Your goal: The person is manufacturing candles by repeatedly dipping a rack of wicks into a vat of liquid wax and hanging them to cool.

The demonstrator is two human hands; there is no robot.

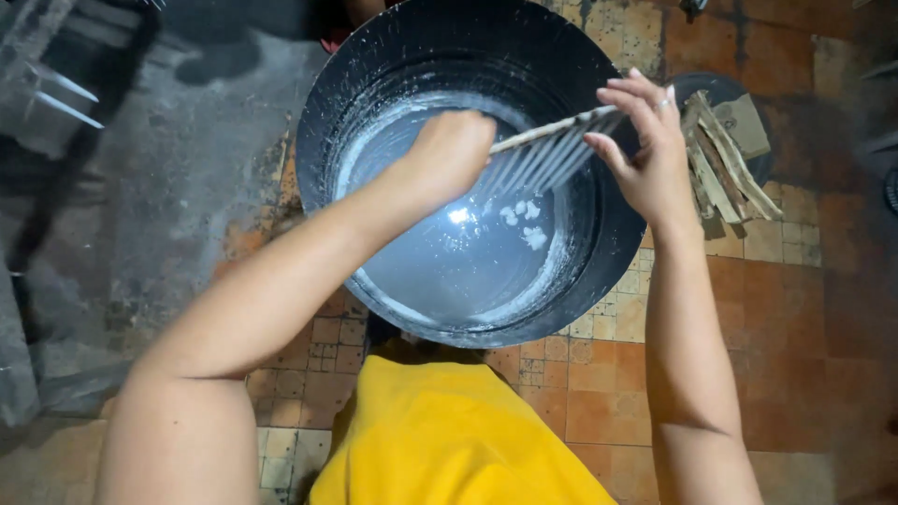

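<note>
Firewood sticks (725, 164) on a dark dish far right, worn orange tile floor (776, 318) beneath; centre, black basin (617, 252) of milky water, left hand (454, 150) fisted and right hand (645, 140) pinching a comb-like slatted tool (552, 150) over it.

Both hands (552, 154) hold a rack (552, 150) over a basin (393, 75).

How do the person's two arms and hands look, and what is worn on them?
Both arms are bare, with no sleeves, gloves or watch in view. The right hand wears a thin pale ring on one of its fingers. The left hand shows no ring.
</note>
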